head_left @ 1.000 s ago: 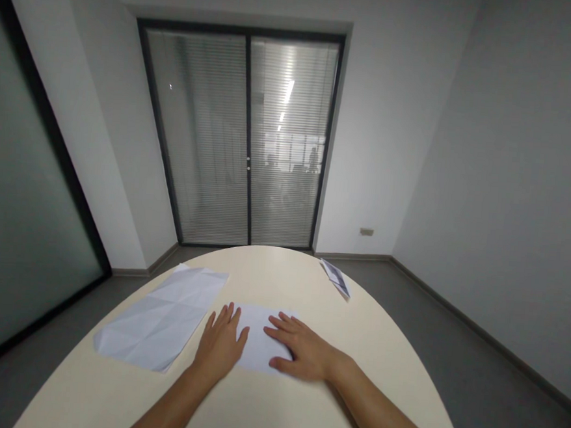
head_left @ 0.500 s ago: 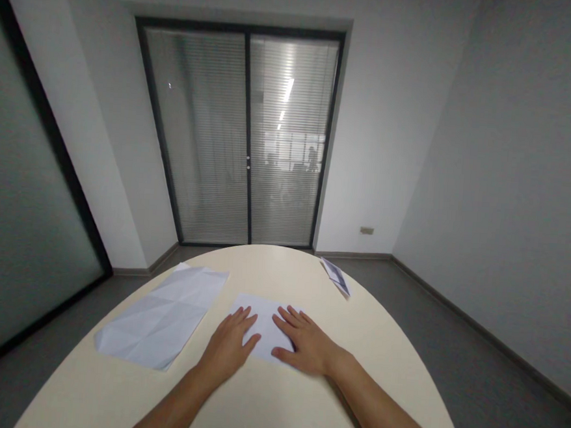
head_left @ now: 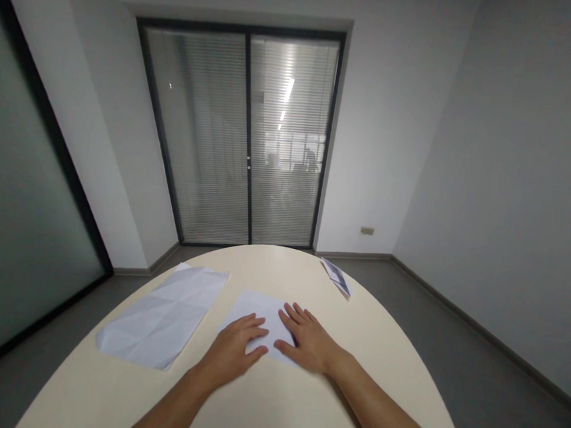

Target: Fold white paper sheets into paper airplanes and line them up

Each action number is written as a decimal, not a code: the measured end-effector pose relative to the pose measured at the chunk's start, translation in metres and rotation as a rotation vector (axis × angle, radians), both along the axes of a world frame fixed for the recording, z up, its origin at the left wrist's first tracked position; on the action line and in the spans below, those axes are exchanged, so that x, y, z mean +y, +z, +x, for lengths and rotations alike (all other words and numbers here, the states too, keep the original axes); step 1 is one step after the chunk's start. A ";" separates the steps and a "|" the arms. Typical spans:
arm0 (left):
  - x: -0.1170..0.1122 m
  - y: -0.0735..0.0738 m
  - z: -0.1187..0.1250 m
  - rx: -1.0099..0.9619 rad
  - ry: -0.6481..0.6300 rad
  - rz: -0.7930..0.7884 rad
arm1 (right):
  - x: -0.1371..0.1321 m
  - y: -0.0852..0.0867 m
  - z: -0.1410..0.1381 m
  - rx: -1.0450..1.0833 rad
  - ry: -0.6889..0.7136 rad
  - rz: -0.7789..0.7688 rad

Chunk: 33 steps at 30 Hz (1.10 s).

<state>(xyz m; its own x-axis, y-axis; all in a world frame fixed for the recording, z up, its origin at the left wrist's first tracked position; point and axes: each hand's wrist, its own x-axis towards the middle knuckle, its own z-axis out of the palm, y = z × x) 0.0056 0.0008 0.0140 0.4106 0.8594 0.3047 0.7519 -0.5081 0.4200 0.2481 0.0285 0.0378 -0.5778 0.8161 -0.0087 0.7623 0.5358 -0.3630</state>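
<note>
A sheet of white paper [head_left: 250, 303] lies flat on the table in front of me, partly covered by both hands. My left hand [head_left: 234, 347] rests over its left and near part, fingers apart and pointing right. On the sheet's right side lies my right hand [head_left: 308, 339], palm down with its fingers spread. Neither hand grips anything. The paper's right edge is mostly hidden under the right hand.
Creased white sheets [head_left: 165, 316] lie at the left of the round cream table [head_left: 262, 408]. A small folded paper piece [head_left: 336, 277] sits near the far right edge. Beyond the table stands a glazed door with blinds [head_left: 236, 139].
My left hand has slid slightly right and nearer over the paper, uncovering more of its left corner. The right hand has shifted only a little.
</note>
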 end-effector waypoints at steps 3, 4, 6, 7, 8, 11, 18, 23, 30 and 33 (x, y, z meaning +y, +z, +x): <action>0.002 0.001 0.001 0.006 0.025 -0.015 | 0.001 0.000 0.002 0.019 0.027 -0.009; 0.003 0.001 0.001 0.009 0.041 -0.014 | 0.001 0.001 0.002 0.025 0.045 -0.010; 0.006 -0.001 0.001 0.011 0.085 -0.010 | 0.001 0.003 0.004 0.040 0.092 -0.013; 0.007 -0.002 0.000 0.007 0.105 -0.007 | 0.001 0.004 0.005 0.048 0.116 -0.018; 0.009 -0.003 0.000 0.001 0.121 -0.004 | 0.001 0.005 0.005 0.054 0.137 -0.028; 0.011 -0.005 -0.002 -0.012 0.136 -0.002 | 0.002 0.009 0.008 0.067 0.179 -0.064; 0.012 -0.008 -0.003 0.001 0.187 0.004 | 0.002 0.017 0.009 0.092 0.245 -0.079; 0.015 -0.011 -0.004 0.006 0.198 0.026 | 0.001 0.019 0.007 0.100 0.273 -0.041; 0.009 -0.004 -0.003 -0.006 0.124 0.002 | 0.001 0.014 0.006 0.132 0.282 0.018; 0.002 0.002 -0.002 0.012 0.053 -0.029 | 0.000 0.014 0.006 0.147 0.280 0.031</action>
